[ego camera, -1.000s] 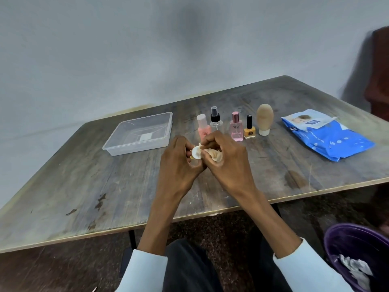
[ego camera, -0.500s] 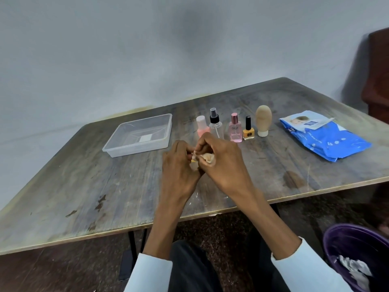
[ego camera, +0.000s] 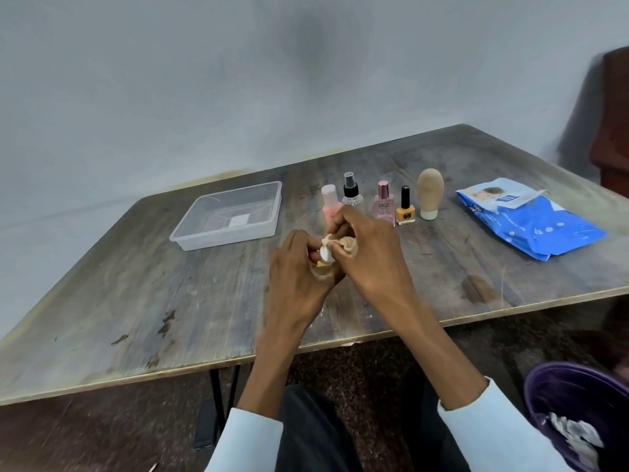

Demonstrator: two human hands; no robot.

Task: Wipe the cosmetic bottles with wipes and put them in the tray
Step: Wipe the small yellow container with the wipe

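Note:
My left hand (ego camera: 297, 267) grips a small bottle (ego camera: 326, 256) with a white cap over the table's middle; most of the bottle is hidden by my fingers. My right hand (ego camera: 369, 255) pinches a crumpled, soiled wipe (ego camera: 343, 242) against the cap. Behind my hands stand a pink bottle (ego camera: 330, 204), a clear spray bottle (ego camera: 351, 194), a pink perfume bottle (ego camera: 384, 204), a yellow nail polish (ego camera: 405, 209) and a beige tube (ego camera: 430, 197) on its cap. The clear plastic tray (ego camera: 207, 238) lies at the left with no bottle in it.
A blue pack of wipes (ego camera: 531, 223) lies at the table's right. A purple bin (ego camera: 578, 403) holding used wipes sits on the floor at bottom right. The wooden table (ego camera: 136, 301) ends just in front of my knees.
My hands have kept rubbing the wipe around the bottle's white cap, with the cap turning slightly; hands shifted a little. The bottles on the table stayed put.

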